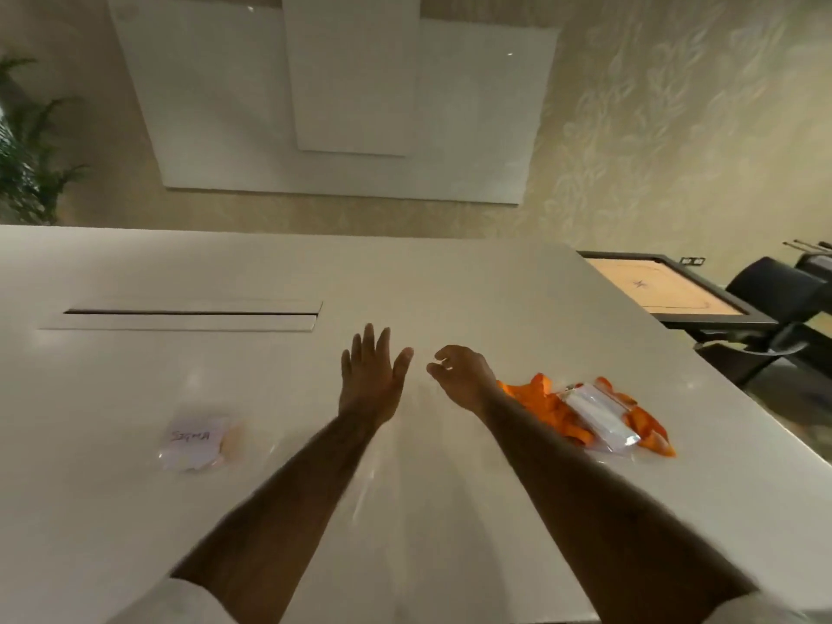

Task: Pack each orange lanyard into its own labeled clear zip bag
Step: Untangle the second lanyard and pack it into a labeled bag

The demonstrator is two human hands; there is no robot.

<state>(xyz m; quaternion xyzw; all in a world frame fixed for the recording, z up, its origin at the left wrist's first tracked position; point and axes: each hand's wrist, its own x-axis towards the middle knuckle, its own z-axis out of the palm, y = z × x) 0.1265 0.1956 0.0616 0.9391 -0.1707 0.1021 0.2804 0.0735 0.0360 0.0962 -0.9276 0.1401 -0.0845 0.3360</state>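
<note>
Head view: a loose heap of orange fabric lanyards (533, 394) lies on the right part of the white glossy surface (450, 281), near its right edge. On top of the heap rests a small stack of clear plastic zip bags (601, 418), lying slantwise, so that orange shows on both sides of it. Well apart from this heap, on the left part of the surface, lies one more clear zip bag with a white handwritten label (198, 443). It is flat, and its right side has a pale peach tint.

Both bare forearms reach forward over the middle of the surface, between the labeled bag and the heap. The left hand (369, 385) is spread, with straight fingers pointing away from the person, and it holds nothing. The right hand (459, 380) is just beside the near end of the heap. Its fingers are curled toward the thumb, and a small bright glint sits in that gap, so I cannot tell if it pinches something or not. White sleeves (180, 601) show at the bottom corners.

Farther away, a long narrow slot (189, 313) is cut in the surface. White flat panels (346, 83) hang on the patterned wall behind. A green plant (27, 141) stands at the left, and a wooden game board with a dark frame (666, 288) and black chairs (774, 286) stand at the right.
</note>
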